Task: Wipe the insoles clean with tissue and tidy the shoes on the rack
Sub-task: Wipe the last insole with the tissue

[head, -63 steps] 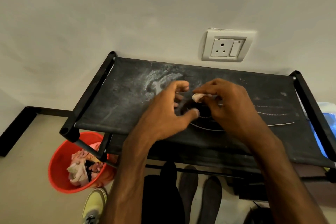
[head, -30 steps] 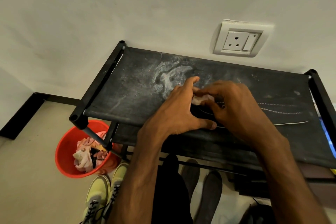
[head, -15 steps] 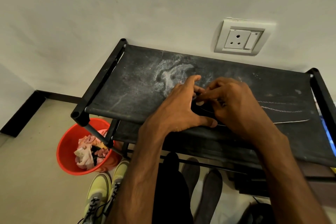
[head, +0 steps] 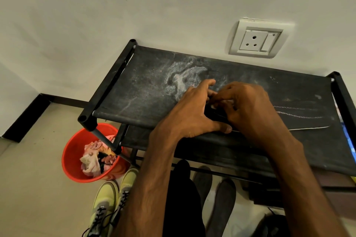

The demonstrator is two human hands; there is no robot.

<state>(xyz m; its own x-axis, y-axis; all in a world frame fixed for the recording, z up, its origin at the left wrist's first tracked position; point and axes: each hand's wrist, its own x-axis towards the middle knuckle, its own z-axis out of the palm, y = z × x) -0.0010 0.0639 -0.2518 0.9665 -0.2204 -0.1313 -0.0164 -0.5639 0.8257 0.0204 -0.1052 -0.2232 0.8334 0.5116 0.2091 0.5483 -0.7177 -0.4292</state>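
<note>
A pale wall with a socket point(head: 254, 41) backs a low black rack point(head: 146, 98) on a light floor. On the rack's top shelf, toward its near edge, lies a dark insole point(head: 304, 121) with pale stitching. The left hand point(head: 192, 113) spans one end of the insole, fingers fairly straight and thumb laid along the near edge, pressing it down rather than gripping. The right hand point(head: 248, 107) is beside it, fingers curled tightly on a tissue point(head: 213, 106), of which only a white sliver shows.

The shelf fabric carries a smear of dust point(head: 183, 81) just left of the hands, so the insole could pick up dirt again from underneath. So small a wad could shred. If the left hand eases off, the rubbing could push the insole over the rack's near edge.

Left of the rack and below it stands a red bucket point(head: 77, 152) of crumpled rags. In front of the rack are yellow-green sneakers point(head: 107, 204). The insole's end under the hands is hidden. Grey shapes point(head: 223, 198) beneath the rack may be insoles or soles; I cannot tell.
</note>
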